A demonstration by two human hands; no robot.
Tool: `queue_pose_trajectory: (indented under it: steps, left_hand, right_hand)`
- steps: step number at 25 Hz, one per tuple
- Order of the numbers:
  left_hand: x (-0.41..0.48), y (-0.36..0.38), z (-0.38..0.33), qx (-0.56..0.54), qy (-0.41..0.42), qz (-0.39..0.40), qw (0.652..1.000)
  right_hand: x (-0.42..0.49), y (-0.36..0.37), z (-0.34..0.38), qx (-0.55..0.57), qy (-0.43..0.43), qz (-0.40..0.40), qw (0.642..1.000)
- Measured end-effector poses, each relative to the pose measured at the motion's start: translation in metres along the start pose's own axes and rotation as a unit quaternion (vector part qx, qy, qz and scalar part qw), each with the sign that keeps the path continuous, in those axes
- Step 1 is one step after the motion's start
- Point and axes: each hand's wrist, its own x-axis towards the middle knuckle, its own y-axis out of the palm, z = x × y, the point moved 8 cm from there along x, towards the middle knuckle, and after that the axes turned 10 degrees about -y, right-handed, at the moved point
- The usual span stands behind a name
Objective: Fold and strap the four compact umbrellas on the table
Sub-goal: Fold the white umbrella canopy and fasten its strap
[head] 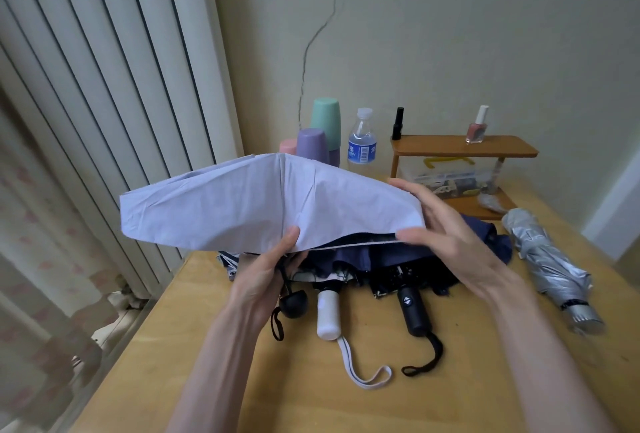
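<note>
I hold a pale lavender umbrella (242,204) above the wooden table (346,398), its canopy loose and spread to the left. My left hand (266,277) grips it from below near its black round handle (294,304), thumb on the cloth. My right hand (446,228) pinches the canopy's lower right edge. Under it lie a white-handled umbrella (328,315) and a black-handled navy umbrella (415,315), both unfolded. At the right, a silver umbrella (547,259) lies folded.
Along the wall stand stacked pastel cups (320,131), a water bottle (362,142) and a small wooden shelf (464,147) with nail polish bottles above a plastic box. A radiator (104,86) and curtain stand at the left.
</note>
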Motion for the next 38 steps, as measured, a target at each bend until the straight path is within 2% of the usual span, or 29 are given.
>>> queue_pose_trajectory:
  steps: [2,4,7,10,18,20,22,24,30,33,38]
  left_hand:
    - [0.002,-0.004,0.002,0.025,-0.012,0.004,1.0]
    - [0.004,-0.007,0.005,0.054,-0.031,0.015,0.998]
    - [0.005,-0.011,0.001,0.086,-0.017,0.03,0.996]
    - [0.002,-0.011,-0.003,0.051,-0.011,-0.001,0.999]
    - [-0.003,0.001,-0.008,0.038,0.039,-0.032,0.998]
    - [-0.002,0.0,-0.01,0.025,0.046,-0.042,0.998]
    - [0.0,-0.003,-0.01,0.007,0.044,-0.048,0.998]
    - [0.002,-0.005,-0.007,-0.014,0.027,-0.047,0.998]
    - [0.004,-0.003,-0.002,-0.011,-0.014,-0.026,1.0]
    - [0.002,-0.002,-0.004,-0.019,-0.013,-0.031,0.999]
    - [0.001,0.0,-0.003,-0.019,-0.015,-0.034,0.999]
  right_hand:
    - [-0.003,-0.004,-0.001,0.052,0.036,-0.013,0.998]
    - [-0.003,-0.009,0.0,-0.002,0.041,-0.027,0.999]
    - [0.0,0.003,0.002,-0.041,0.037,0.013,0.998]
    - [0.001,0.013,-0.007,-0.096,0.057,0.063,0.992]
    - [0.0,-0.009,-0.011,-0.197,0.036,0.069,0.977]
    - [-0.001,-0.017,-0.014,-0.149,0.026,0.046,0.987]
    - [-0.005,-0.018,-0.012,-0.047,0.051,0.015,0.997]
    - [-0.008,-0.019,-0.014,-0.002,0.062,0.002,0.998]
    - [-0.013,-0.034,-0.004,-0.04,0.044,-0.019,0.998]
    - [-0.013,-0.045,0.006,-0.066,0.028,-0.059,0.996]
    - [-0.011,-0.048,0.009,-0.088,0.027,-0.076,0.993]
